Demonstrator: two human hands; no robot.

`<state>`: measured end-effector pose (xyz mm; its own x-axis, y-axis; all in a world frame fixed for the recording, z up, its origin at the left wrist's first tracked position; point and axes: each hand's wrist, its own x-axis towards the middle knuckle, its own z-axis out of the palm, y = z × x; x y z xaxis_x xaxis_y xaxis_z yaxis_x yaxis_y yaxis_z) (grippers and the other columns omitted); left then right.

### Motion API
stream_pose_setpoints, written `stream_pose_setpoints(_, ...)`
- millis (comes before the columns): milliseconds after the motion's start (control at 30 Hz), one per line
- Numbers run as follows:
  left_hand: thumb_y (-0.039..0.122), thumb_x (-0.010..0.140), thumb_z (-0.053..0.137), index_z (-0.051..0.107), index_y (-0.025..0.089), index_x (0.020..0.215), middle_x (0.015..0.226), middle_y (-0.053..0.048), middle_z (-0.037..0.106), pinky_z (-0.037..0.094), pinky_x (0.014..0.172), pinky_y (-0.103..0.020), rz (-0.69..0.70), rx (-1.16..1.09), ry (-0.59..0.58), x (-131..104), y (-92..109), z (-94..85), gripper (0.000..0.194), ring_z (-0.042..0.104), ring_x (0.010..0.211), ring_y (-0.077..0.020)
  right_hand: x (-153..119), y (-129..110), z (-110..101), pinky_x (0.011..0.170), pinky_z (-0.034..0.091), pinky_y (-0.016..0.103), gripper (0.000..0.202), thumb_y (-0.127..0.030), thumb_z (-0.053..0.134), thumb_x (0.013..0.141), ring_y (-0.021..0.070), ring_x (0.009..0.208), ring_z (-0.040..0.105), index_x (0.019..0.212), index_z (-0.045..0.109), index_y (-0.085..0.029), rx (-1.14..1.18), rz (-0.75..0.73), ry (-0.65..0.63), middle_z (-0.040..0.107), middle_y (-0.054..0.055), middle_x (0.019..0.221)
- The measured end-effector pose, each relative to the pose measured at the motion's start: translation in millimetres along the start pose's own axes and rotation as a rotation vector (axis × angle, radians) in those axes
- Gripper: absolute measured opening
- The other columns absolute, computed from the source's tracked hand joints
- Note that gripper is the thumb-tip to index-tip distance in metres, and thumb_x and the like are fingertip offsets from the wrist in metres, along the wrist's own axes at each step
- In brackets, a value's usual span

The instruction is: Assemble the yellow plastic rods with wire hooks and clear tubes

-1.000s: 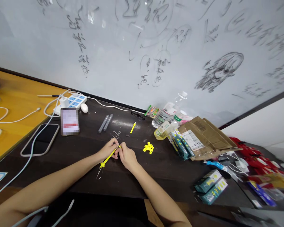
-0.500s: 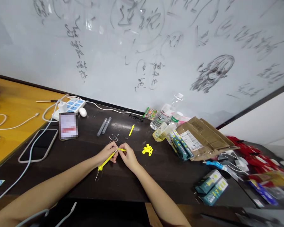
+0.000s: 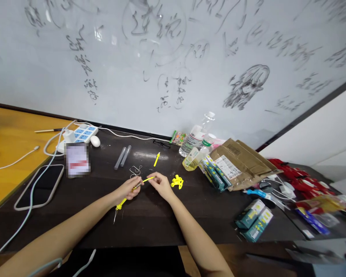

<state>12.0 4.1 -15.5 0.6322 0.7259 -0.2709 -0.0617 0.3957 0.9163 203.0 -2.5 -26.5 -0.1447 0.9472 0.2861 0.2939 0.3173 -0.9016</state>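
My left hand (image 3: pixel 130 189) is closed around a yellow rod (image 3: pixel 122 204), whose lower end has a knobby yellow piece with thin wires hanging from it. From the top of that hand a thin yellow strip (image 3: pixel 148 179) sticks out towards the right. My right hand (image 3: pixel 160 185) pinches the strip's far tip between thumb and fingers. Bent wires (image 3: pixel 136 170) lie just beyond my left hand. Several small yellow parts (image 3: pixel 177 182) are piled to the right of my right hand. Another short yellow rod (image 3: pixel 157 159) lies farther back on the dark table.
Two clear tubes (image 3: pixel 126 156), a phone (image 3: pixel 39 187) and a power strip (image 3: pixel 82 134) are at the left. Bottles (image 3: pixel 192 159), a cardboard package (image 3: pixel 238 163) and green boxes (image 3: pixel 255 220) stand or lie at the right. A whiteboard (image 3: pixel 118 104) rises behind the table.
My right hand has moved away from my left, and more of the yellow strip shows between them. The whole view has shifted, with objects appearing farther left.
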Motion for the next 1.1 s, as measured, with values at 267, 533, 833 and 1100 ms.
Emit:
stream_pose_setpoints(267, 0.051, 0.082, 0.049, 0.045, 0.020, 0.080, 0.049, 0.010, 0.034, 0.007, 0.030, -0.012, -0.025, 0.083, -0.062, 0.9, -1.4, -2.3, 0.031, 0.016, 0.033, -0.0012, 4.5, 3.6, -1.3, 0.039, 0.033, 0.019, 0.026, -0.040, 0.065, 0.074, 0.0052, 0.040, 0.042, 0.085, 0.059, -0.017, 0.348, 0.084, -0.058, 0.061, -0.001, 0.065)
stream_pose_setpoints(533, 0.051, 0.079, 0.054, 0.048, 0.018, 0.079, 0.060, 0.006, 0.048, 0.019, 0.030, -0.013, 0.007, 0.107, -0.092, -1.2, -0.1, 0.2, 0.034, 0.025, 0.034, -0.0004, 5.9, 0.5, -2.0, 0.038, 0.034, 0.019, 0.028, -0.037, 0.065, 0.074, 0.0052, 0.041, 0.045, 0.092, 0.056, -0.018, 0.443, 0.078, -0.017, 0.062, -0.002, 0.068)
stream_pose_setpoints(833, 0.051, 0.076, 0.056, 0.046, 0.018, 0.079, 0.061, 0.006, 0.048, 0.016, 0.031, -0.013, -0.007, 0.106, -0.095, -2.9, 2.2, 1.1, 0.035, 0.024, 0.034, -0.0002, 5.7, -0.9, -5.6, 0.038, 0.033, 0.019, 0.027, -0.037, 0.067, 0.074, 0.0047, 0.039, 0.043, 0.088, 0.054, -0.018, 0.454, 0.075, -0.038, 0.063, -0.001, 0.067)
stream_pose_setpoints(1100, 0.050, 0.079, 0.053, 0.047, 0.017, 0.078, 0.060, 0.006, 0.049, 0.018, 0.030, -0.013, 0.003, 0.077, -0.074, -0.9, -0.1, -0.2, 0.034, 0.025, 0.033, -0.0002, 3.8, -4.0, -9.5, 0.041, 0.034, 0.019, 0.029, -0.040, 0.067, 0.072, 0.0050, 0.040, 0.043, 0.086, 0.055, -0.018, 0.416, 0.137, -0.109, 0.062, -0.002, 0.065)
